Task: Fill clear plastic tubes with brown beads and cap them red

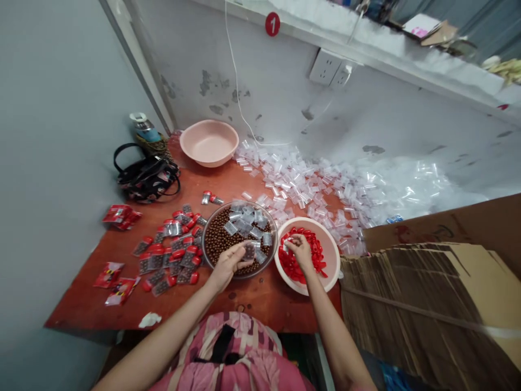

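Observation:
My left hand pinches a small clear plastic container filled with brown balls, above the near right part of a clear bowl. Brown balls fill that bowl, and several clear containers lie on top of them. My right hand is over a pale pink basin of red caps. Its fingers are closed on a small cap that looks whitish on the side I see. To the left of the bowl lies a pile of filled containers with red caps.
Clear containers are strewn across the back of the red table. A pink basin, a black handbag and a flask stand at back left. Red packets lie at left. Stacked cardboard borders the right side.

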Motion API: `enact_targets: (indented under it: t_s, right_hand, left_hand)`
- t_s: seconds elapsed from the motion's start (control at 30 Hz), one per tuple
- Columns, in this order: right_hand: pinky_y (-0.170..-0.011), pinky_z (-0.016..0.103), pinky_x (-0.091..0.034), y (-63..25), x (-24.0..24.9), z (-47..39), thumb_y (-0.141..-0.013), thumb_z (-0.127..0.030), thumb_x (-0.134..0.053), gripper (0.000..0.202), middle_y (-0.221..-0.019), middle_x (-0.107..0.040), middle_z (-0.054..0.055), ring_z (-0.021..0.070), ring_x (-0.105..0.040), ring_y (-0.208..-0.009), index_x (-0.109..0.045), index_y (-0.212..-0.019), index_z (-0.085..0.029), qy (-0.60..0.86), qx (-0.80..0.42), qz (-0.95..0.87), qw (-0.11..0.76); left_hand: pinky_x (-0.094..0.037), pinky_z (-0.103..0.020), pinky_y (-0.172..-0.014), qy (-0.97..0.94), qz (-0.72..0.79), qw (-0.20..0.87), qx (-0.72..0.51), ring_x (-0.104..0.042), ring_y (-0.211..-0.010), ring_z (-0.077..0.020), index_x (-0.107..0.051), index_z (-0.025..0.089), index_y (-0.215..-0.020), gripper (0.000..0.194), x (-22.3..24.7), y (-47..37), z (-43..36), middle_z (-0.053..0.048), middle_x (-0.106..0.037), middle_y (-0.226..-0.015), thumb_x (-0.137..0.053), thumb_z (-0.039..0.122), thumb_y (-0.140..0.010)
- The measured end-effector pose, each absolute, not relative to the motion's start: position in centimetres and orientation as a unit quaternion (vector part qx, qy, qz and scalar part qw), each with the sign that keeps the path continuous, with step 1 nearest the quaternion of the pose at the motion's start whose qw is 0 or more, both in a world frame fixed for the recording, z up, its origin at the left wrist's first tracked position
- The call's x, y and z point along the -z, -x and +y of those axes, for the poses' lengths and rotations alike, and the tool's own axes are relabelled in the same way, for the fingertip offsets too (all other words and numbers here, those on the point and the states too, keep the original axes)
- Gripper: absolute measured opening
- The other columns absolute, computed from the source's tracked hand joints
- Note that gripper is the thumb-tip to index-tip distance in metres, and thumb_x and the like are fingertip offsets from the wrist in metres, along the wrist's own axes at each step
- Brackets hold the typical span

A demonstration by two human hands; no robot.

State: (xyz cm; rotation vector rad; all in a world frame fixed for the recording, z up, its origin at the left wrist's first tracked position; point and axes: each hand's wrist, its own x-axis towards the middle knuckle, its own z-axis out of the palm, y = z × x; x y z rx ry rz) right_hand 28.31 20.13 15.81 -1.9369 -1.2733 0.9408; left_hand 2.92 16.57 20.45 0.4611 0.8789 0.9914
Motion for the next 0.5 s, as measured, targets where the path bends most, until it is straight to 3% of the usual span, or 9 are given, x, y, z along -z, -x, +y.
enact_targets:
  t_s: [0.1,0.2,0.3,0.5]
  right_hand:
    - [-0.067,0.025,-0.043,-25.4,-17.8,19.0,-0.070,-0.033,-0.057,0.034,-0.080,-0.061,0.002,0.0149,-0.055,-0.073,-0.057,-0.099,-0.016,0.632,-0.411,-0.557,0.348]
    - [-0.068,0.024,-0.042,-22.2,-18.5,18.5,-0.077,-0.023,-0.045,0.020,-0.082,-0.059,0.002,0.0139,-0.054,-0.075,-0.056,-0.092,-0.016,0.590,-0.358,-0.688,0.226]
    - [-0.072,0.025,-0.042,-18.6,-17.6,18.2,-0.077,-0.016,-0.045,0.018,-0.089,-0.060,0.004,0.0152,-0.056,-0.080,-0.055,-0.091,-0.017,0.573,-0.295,-0.759,0.091]
    - [-0.072,0.032,-0.043,-13.2,-14.0,17.5,-0.080,-0.010,-0.040,0.019,-0.090,-0.062,0.014,0.0213,-0.061,-0.079,-0.056,-0.091,-0.013,0.563,-0.269,-0.781,0.006]
  left_hand:
    - [-0.050,-0.035,-0.081,-0.227,0.416,0.755,-0.452,-0.064,-0.087,-0.0206,-0.061,0.018,-0.106,0.043,-20.3,-3.2,16.3,-0.006,-0.067,-0.095,-0.071,0.028,-0.065]
    - [-0.051,-0.036,-0.080,-0.237,0.429,0.740,-0.461,-0.064,-0.083,-0.0205,-0.062,0.017,-0.102,0.043,-20.3,-2.6,16.0,-0.006,-0.067,-0.094,-0.072,0.031,-0.063]
    - [-0.051,-0.038,-0.080,-0.244,0.453,0.712,-0.479,-0.064,-0.083,-0.0209,-0.063,0.016,-0.101,0.044,-20.3,-1.2,15.6,-0.006,-0.067,-0.093,-0.072,0.034,-0.061]
    - [-0.052,-0.041,-0.078,-0.288,0.488,0.667,-0.484,-0.063,-0.086,-0.0229,-0.064,0.014,-0.096,0.045,-19.8,1.5,14.1,-0.008,-0.068,-0.094,-0.073,0.036,-0.058]
